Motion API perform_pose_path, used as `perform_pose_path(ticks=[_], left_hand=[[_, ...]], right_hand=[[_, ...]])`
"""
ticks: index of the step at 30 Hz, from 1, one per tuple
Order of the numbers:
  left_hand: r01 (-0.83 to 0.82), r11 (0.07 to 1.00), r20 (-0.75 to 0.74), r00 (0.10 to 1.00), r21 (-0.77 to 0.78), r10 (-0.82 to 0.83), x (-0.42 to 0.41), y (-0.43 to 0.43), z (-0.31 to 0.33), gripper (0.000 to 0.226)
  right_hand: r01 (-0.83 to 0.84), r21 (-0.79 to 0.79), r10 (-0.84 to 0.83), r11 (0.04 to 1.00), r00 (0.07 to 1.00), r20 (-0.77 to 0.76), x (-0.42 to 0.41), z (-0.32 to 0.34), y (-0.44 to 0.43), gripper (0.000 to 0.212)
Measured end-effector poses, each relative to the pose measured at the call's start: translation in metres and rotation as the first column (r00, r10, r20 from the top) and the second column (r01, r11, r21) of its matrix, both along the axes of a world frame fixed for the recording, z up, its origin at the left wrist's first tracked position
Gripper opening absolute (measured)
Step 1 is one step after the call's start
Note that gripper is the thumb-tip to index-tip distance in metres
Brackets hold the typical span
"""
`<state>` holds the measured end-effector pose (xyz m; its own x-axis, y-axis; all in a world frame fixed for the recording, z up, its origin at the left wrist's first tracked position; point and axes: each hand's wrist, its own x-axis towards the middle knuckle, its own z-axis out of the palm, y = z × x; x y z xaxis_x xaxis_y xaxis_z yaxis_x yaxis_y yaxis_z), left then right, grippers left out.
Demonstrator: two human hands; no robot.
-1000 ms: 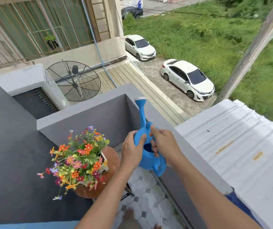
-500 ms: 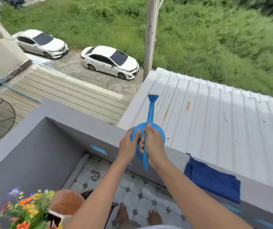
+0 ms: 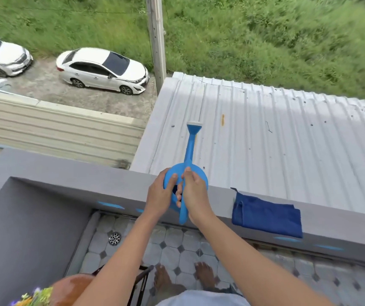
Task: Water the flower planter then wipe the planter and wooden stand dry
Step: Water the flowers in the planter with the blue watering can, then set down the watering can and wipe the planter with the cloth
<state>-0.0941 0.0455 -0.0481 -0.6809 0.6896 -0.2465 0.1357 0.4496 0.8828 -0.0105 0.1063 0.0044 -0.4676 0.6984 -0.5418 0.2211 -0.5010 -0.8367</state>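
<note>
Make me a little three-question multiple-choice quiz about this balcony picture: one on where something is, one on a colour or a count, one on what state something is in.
1. Where does the folded cloth lie?
A. on the ledge, to the right of the hands
B. on the tiled floor
C. over the planter

2. How many cars are parked below?
A. one
B. two
C. four

3. How is the watering can held?
A. by one hand
B. by both hands
C. by no hand

Answers: 1 A, it rests on the grey wall top. 2 B, two white cars show. 3 B, the left hand and right hand both grip it.
</note>
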Motion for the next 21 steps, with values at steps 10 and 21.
perform_pose_path(ticks=[10,21], left_hand=[[-0.154,0.978,-0.289,0.939,0.142,0.189,0.01,0.018,0.048,0.033],[0.355,0.918,-0.444,0.862,0.18,-0.246,0.151,0.099,0.048,0.012]], right_hand=[[-0.07,0.254,0.048,0.965,0.995,0.091,0.056,-0.006,0.046,0.029],[-0.106,0.363,-0.067,0.926,0.898,0.434,0.226,-0.068,0.132,0.026]])
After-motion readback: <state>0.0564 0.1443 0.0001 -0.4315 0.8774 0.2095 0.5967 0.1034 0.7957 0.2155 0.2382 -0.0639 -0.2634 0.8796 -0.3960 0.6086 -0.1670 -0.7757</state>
